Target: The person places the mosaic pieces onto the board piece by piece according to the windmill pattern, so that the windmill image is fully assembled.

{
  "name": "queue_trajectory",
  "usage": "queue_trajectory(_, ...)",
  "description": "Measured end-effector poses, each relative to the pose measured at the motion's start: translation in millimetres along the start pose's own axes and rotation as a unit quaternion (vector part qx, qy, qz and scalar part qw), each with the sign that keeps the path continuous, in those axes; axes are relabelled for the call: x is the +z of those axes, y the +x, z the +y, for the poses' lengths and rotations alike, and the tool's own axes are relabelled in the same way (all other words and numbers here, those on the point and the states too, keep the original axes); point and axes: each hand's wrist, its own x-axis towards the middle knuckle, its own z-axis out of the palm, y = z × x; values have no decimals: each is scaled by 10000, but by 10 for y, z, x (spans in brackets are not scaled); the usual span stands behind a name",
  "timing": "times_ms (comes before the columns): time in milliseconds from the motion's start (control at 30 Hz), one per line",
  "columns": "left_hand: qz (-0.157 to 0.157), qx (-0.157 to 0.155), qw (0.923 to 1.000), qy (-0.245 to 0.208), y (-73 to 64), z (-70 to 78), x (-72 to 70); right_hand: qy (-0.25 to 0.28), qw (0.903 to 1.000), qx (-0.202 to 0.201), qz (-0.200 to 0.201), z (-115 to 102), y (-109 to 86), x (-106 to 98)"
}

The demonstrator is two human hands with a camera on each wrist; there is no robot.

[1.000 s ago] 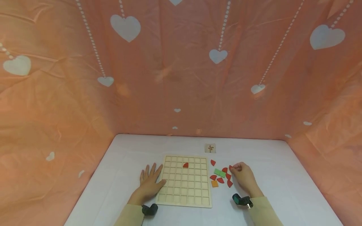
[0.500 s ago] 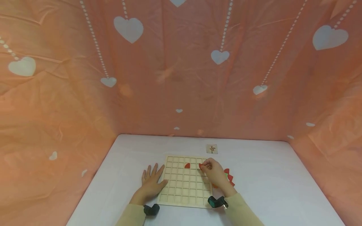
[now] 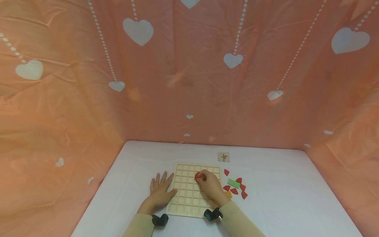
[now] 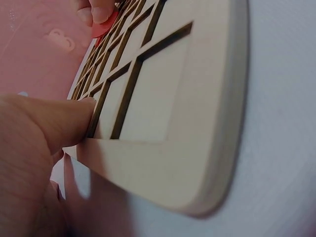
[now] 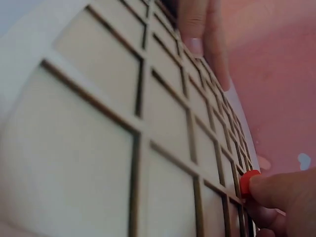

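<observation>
A pale wooden grid board [image 3: 186, 201] lies flat on the white table. My right hand [image 3: 211, 186] is over its upper middle cells, pinching a red quarter-circle piece [image 5: 249, 183] between thumb and fingers. In the left wrist view the same red piece [image 4: 104, 27] shows under the fingertips, right at the grid. The red piece that lay on the board is mostly hidden behind the hand. At the board's left side my left hand [image 3: 160, 194] lies spread, palm down, its thumb [image 4: 74, 121] resting on the board's edge.
Right of the board lie several red quarter-circle pieces [image 3: 226, 172], green pieces [image 3: 233, 183] and an orange square [image 3: 228, 194], partly behind the right wrist. A small card [image 3: 223, 157] with a pinwheel pattern lies beyond the board. An orange curtain [image 3: 177, 82] surrounds the table.
My right hand has carried a red quarter-circle piece from the loose pieces leftward across the board, next to the red piece there. The left hand has stayed in place.
</observation>
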Motion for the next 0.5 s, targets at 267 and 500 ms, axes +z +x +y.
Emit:
queue_trajectory(267, 0, -37, 10000, 33, -2, 5, 5, -286, 9995, -76, 106, 2, -3, 40)
queue_trajectory(500, -8, -58, 10000, -5, -1, 4, 6, -410, 9989, -29, 227, -3, -9, 56)
